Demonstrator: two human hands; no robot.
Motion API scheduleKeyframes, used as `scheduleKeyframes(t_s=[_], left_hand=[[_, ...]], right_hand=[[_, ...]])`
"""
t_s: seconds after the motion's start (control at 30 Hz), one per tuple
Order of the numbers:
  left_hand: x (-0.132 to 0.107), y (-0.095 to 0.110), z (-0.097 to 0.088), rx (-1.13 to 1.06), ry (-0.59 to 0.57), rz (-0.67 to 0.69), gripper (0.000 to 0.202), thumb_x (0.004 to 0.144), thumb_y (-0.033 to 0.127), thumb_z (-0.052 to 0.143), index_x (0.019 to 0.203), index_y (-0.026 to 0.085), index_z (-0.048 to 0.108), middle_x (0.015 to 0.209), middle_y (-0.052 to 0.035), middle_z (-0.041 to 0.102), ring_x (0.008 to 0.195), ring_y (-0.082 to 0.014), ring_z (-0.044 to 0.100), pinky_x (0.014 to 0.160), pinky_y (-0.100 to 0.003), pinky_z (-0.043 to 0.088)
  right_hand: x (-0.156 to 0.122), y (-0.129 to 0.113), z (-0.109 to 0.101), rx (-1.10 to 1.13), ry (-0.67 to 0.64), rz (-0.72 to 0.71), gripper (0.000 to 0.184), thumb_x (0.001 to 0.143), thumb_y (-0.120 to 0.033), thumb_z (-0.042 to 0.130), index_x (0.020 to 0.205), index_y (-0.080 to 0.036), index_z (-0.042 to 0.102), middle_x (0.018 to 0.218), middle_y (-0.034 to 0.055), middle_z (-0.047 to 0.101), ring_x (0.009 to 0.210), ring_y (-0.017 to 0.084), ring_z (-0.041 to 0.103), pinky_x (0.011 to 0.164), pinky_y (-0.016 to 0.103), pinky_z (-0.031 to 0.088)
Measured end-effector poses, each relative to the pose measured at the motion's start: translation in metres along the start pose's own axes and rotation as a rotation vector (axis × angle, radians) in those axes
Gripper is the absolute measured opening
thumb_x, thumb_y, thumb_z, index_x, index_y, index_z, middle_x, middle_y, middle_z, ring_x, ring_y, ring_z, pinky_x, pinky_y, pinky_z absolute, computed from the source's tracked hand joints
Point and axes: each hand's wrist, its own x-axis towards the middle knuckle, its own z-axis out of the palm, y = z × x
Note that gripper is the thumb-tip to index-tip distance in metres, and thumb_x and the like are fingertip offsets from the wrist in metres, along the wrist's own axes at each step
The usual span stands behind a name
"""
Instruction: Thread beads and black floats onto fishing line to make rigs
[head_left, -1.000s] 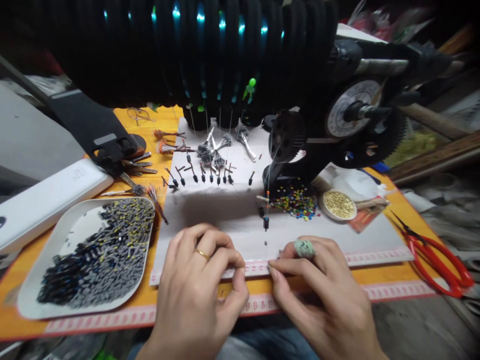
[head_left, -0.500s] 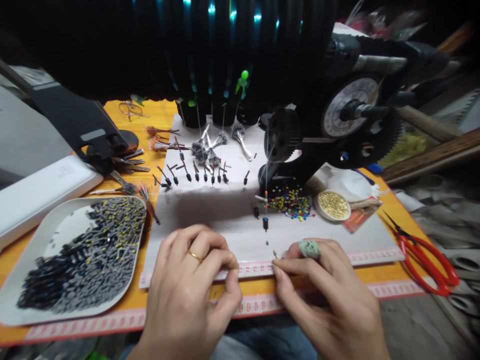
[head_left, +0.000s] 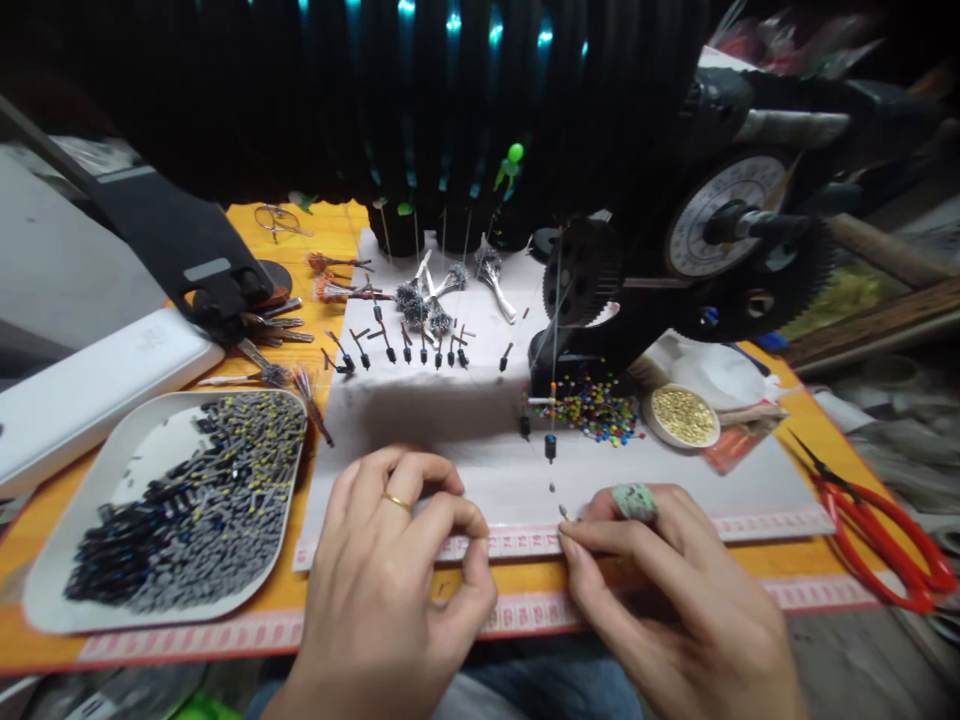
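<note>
My right hand (head_left: 660,570), with green tape round one finger, pinches a small grey bead (head_left: 564,512) between thumb and forefinger. Just above it, a dark cylinder (head_left: 550,448) with a blue top hangs on a thin line, and another grey bead (head_left: 552,488) sits below that cylinder. My left hand (head_left: 405,560) has a gold ring; its thumb and forefinger are closed together near the board's front edge. Whatever lies between those fingertips is too small or hidden to make out. Both hands are over the white board (head_left: 345,500) and its pink measuring tape (head_left: 517,543).
A white tray (head_left: 45,575) of grey and black pieces stands at left. Coloured-head pins (head_left: 600,405), a bowl of gold pieces (head_left: 684,416) and red-handled scissors (head_left: 885,540) lie at right. A large dark machine with a toothed gear (head_left: 583,275) overhangs the board.
The whole view has shifted, so everything sits slightly further right. Both hands keep nearly the same pose, and the grey bead stays in my right fingertips.
</note>
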Motion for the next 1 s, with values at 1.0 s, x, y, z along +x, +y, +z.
scheduleKeyframes(t_s=[1.0], left_hand=[[-0.016,0.035,-0.008,-0.951,-0.127,-0.318,0.024,0.096,0.034,0.058,0.114,0.031,0.073,0.12,-0.0093,0.066,0.102,-0.0252,0.065,0.077,-0.032,0.053]], right_hand=[[-0.017,-0.054,0.013,1.702,-0.192,0.764,0.03,0.09,-0.042,0.073,0.086,-0.019,0.053,0.068,-0.0022,0.07,0.051,0.007,0.067,0.052,0.016,0.05]])
